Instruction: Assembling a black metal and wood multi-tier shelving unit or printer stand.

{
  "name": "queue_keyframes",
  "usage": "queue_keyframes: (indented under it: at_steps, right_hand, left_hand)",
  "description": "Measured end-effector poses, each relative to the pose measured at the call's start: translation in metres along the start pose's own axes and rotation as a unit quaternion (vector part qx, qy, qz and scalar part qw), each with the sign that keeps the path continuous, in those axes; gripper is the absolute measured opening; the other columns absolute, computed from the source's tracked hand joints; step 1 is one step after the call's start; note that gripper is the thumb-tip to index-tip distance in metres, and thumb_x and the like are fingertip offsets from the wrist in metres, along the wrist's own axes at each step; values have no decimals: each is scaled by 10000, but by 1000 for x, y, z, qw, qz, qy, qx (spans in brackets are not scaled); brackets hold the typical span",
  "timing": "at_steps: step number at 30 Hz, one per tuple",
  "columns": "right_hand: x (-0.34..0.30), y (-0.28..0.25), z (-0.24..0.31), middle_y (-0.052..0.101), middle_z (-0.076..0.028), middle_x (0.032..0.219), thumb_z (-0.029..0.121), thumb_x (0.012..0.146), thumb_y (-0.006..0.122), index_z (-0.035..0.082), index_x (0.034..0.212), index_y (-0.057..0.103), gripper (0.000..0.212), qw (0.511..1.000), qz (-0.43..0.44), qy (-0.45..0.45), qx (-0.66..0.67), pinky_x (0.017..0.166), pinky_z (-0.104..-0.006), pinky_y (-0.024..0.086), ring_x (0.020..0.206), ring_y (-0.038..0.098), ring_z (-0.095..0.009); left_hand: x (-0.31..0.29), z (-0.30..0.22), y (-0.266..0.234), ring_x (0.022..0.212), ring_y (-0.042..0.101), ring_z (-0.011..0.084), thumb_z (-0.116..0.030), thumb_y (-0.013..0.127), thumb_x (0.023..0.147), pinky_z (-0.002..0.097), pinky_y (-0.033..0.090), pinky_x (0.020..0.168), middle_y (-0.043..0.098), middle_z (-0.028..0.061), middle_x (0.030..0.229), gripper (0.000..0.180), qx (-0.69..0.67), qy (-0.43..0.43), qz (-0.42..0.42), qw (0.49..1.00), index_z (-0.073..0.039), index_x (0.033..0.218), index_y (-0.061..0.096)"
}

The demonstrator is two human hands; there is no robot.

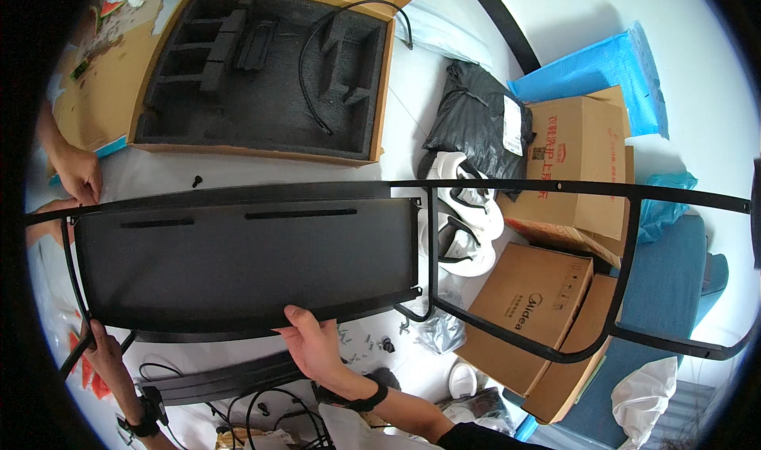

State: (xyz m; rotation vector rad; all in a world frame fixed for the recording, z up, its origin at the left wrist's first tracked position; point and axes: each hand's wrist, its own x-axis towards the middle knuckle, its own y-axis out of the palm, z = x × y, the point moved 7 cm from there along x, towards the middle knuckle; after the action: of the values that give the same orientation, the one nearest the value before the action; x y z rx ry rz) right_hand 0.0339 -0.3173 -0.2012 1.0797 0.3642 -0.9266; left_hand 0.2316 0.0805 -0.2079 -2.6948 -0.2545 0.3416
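A long black metal frame (594, 187) stretches across the view, with a flat black panel (246, 264) set in its left half. My right hand (313, 351) grips the panel's near edge, thumb showing on top and the other fingers partly hidden. At the near left corner, my left hand (105, 355) is closed around the frame's tube, its fingers partly out of sight. Across from it, a co-worker's hand (78, 174) and a second hand (55, 210) are at the far left corner of the frame.
Beyond the frame lies an open carton (261, 153) with dark foam and a cable. White shoes (460, 244), a black plastic parcel (476, 117) and cardboard boxes (523, 307) are to the right. Several loose screws (361, 344) and black bars (222, 382) lie nearer me.
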Motion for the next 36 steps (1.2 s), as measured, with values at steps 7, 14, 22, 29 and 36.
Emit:
queue_keyframes:
  at_steps: [7, 14, 22, 29, 36]
  right_hand:
    - [0, 5, 7, 563, 7, 942, 69, 935, 590, 48, 1000, 581, 69, 999, -27, -13, -29, 784, -310, 499, 829, 537, -83]
    - [0, -11, 0, 636, -43, 1072, 11, 901, 579, 42, 1171, 575, 271, 1000, 13, -20, 15, 854, -357, 549, 993, 630, -168]
    - [4, 1, 5, 638, -34, 982, 29, 903, 574, 51, 1140, 566, 239, 999, -19, -22, -24, 811, -418, 595, 890, 656, -172]
    - [-2, 12, 12, 637, -29, 946, 39, 897, 573, 44, 1143, 563, 247, 999, 11, -28, -26, 812, -432, 590, 848, 659, -175]
    - [5, 33, 37, 612, -48, 855, 45, 899, 580, -22, 871, 621, 83, 996, 63, -63, -30, 832, -436, 590, 808, 636, -147]
  left_hand:
    - [-3, 5, -7, 511, 254, -2, -345, 614, 976, 204, 173, 433, 314, -83, 664, 377, 11, -31, -14, 999, -42, 1199, 598]
    - [0, 6, -15, 513, 245, 3, -353, 629, 965, 217, 152, 445, 275, -97, 632, 283, 37, -18, -49, 998, -74, 994, 589]
    - [-11, -18, 17, 443, 303, 1, -302, 680, 936, 202, 188, 398, 368, -78, 610, 266, 35, -7, -12, 999, -72, 888, 556]
    - [-23, -58, 31, 440, 284, -5, -279, 682, 935, 194, 180, 402, 349, -92, 575, 243, 37, -32, -38, 998, -51, 959, 603]
    - [-27, -61, 49, 450, 273, -5, -247, 709, 912, 193, 179, 403, 391, -91, 633, 230, -33, -14, 73, 997, -56, 967, 593]
